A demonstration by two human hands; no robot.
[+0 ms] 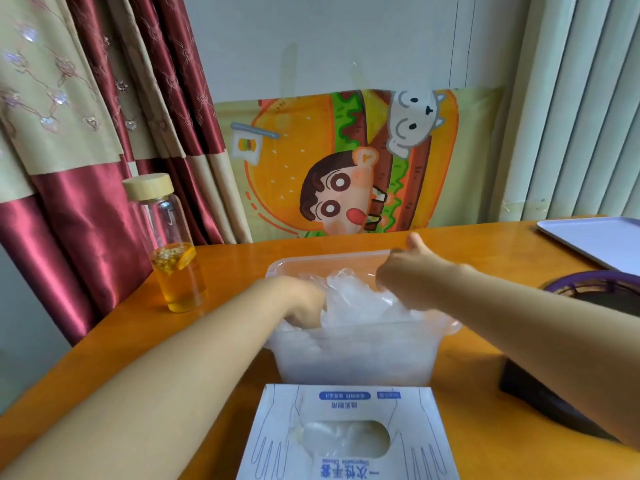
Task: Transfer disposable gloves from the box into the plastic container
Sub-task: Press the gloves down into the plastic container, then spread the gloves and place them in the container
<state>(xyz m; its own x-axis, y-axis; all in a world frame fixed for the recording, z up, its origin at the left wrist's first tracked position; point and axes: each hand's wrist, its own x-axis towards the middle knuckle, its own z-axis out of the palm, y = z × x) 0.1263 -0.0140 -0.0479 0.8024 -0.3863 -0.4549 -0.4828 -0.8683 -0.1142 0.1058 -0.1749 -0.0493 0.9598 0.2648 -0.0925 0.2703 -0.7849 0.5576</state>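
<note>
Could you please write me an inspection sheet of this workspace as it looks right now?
Surface: orange wooden table, glossy, no spills seen.
Job's things: glove box at the near edge, clear gloves visible in its opening; plastic container just behind it, heaped with clear gloves above the rim.
Clutter: glass bottle with wooden lid and amber drink at left; white tray far right; purple-rimmed dish and a dark object at right.
Grippers: left hand and right hand both down in the glove heap; grip cannot be told.
Cables: nothing seen.
Surroundings: red and beige curtain left, cartoon burger cloth behind, pale blinds right.
</note>
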